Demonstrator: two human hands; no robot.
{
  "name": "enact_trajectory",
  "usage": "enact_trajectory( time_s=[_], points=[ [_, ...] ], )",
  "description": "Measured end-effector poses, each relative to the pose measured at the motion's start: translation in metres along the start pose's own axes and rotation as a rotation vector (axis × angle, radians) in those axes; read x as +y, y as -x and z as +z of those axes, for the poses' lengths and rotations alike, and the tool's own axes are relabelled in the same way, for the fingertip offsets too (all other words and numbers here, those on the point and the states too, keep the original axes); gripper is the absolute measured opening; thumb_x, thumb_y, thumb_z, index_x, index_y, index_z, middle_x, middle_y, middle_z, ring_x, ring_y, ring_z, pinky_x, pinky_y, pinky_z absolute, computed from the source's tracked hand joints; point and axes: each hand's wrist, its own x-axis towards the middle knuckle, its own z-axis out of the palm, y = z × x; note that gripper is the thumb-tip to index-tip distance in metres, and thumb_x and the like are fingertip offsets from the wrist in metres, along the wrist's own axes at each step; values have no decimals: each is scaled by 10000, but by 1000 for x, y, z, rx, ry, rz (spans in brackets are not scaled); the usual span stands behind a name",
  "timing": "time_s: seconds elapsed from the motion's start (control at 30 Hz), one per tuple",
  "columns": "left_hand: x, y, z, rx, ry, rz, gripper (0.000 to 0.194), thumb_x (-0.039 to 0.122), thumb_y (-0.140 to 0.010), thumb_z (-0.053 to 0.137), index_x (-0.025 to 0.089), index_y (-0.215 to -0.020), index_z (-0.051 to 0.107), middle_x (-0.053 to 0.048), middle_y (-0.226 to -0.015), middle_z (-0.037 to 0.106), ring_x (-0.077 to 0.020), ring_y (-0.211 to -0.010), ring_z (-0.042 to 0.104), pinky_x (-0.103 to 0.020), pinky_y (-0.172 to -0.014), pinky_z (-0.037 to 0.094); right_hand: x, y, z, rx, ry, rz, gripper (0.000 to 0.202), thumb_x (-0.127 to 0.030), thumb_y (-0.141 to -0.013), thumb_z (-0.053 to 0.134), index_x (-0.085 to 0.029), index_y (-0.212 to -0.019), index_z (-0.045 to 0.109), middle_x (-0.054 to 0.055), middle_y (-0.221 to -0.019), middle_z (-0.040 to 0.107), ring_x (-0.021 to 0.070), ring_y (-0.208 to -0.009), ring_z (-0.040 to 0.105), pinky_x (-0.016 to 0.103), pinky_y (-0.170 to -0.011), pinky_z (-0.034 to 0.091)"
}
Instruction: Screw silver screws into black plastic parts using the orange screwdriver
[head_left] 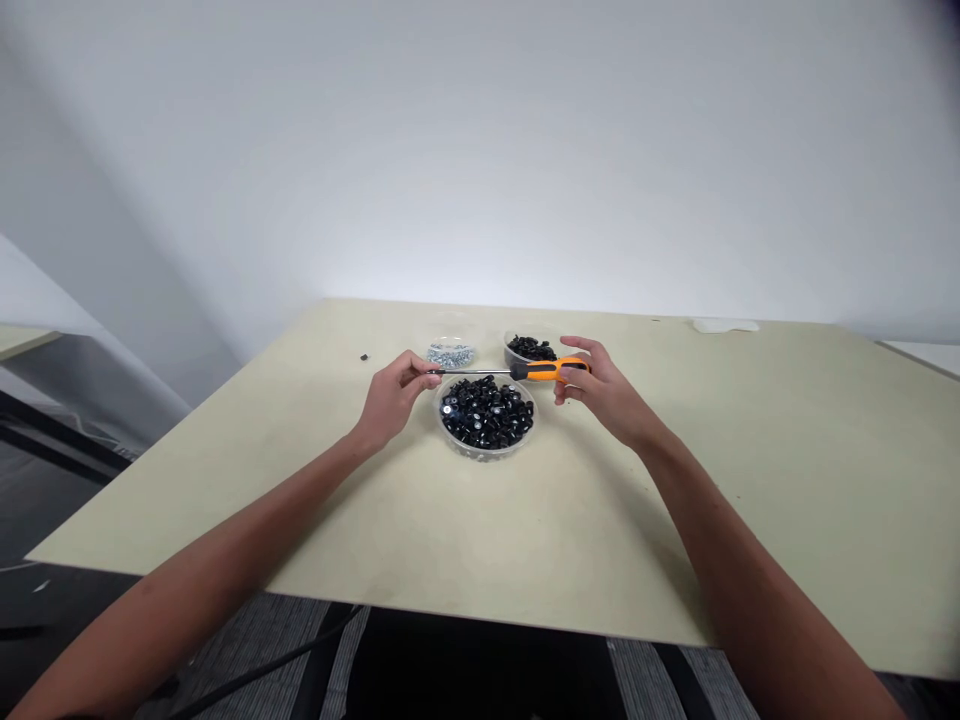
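Observation:
An orange and black screwdriver (pixel 540 371) lies level in the air, its metal shaft pointing left above a clear round tub (pixel 486 453) heaped with black, knob-like parts (pixel 487 412). Its handle is in my right hand (pixel 598 385), closed round it with the index finger stretched out. My left hand (pixel 395 395) pinches at the shaft's end, where a small dark part shows between thumb and fingers; its exact shape is hidden. Behind the tub stand a clear container of small silvery screws (pixel 450 355) and another tub of small black pieces (pixel 531 348).
The pale table (pixel 480 540) reaches back to a white wall (pixel 480 150). A tiny dark piece (pixel 364 357) lies left of my left hand. At the back right lies a flat white object (pixel 725 325). Another table (pixel 26 340) stands at far left.

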Motion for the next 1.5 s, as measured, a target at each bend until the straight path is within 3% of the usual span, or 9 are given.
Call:
enact_trajectory(
  time_s=[0.13,0.3,0.53,0.67,0.77,1.03,1.37,1.43,1.5],
  points=[
    [0,-1,0,-5,-1,4,212,382,-830,695,191,-837,604,-37,-963,714,-188,-880,672,-332,-816,515,-4,1,6,83,87,16,536,-617,-925,457,-210,-1274,464,-10,-717,498,75,-515,460,202,-456,425],
    [0,0,1,-2,20,-9,213,386,-832,687,190,-863,609,-37,-920,713,-185,-851,668,-340,-819,514,-4,2,6,31,2,-52,586,-535,-871,608,-245,-1347,427,39,-1003,598,107,-773,592,269,-738,551],
    [3,2,3,-13,-120,77,200,393,-858,675,204,-850,610,-35,-936,710,-200,-903,672,-346,-851,502,-8,1,7,165,78,3,493,-607,-894,523,-179,-1134,568,-7,-658,498,63,-498,433,188,-452,369],
    [3,3,3,14,-75,43,205,389,-850,684,201,-851,602,-37,-952,714,-200,-898,674,-338,-830,509,-4,1,5,62,2,-60,538,-538,-865,611,-239,-1293,481,28,-909,599,114,-742,588,258,-673,526],
    [1,2,2,20,-70,48,215,397,-845,687,201,-847,600,-42,-978,714,-208,-932,672,-345,-840,509,0,0,3,43,-20,-78,512,-464,-859,644,-242,-1289,477,2,-840,595,105,-715,579,286,-755,520],
    [5,1,0,1,-237,161,202,397,-877,660,209,-840,596,-37,-937,708,-204,-898,664,-333,-814,494,-6,-1,5,136,4,-40,411,-529,-835,661,-141,-962,612,22,-707,556,76,-579,501,226,-591,452],
    [5,3,-5,41,-475,585,118,313,-924,610,223,-856,647,-45,-869,711,-190,-850,645,-332,-782,493,-11,2,8,125,-51,249,537,-639,-761,682,-131,-706,513,16,-578,460,37,-420,328,208,-374,262],
    [8,4,-4,80,-442,571,105,306,-923,616,223,-872,658,-40,-889,720,-188,-870,657,-328,-800,498,-15,5,7,142,-95,198,510,-615,-769,689,-131,-737,531,19,-596,483,43,-434,367,206,-393,297],
    [14,6,-2,154,-374,426,118,327,-931,608,225,-931,666,-33,-933,725,-187,-897,670,-322,-814,502,-19,13,4,270,-112,59,465,-583,-790,685,-132,-822,576,36,-656,550,75,-493,478,223,-465,410]
  ],
)
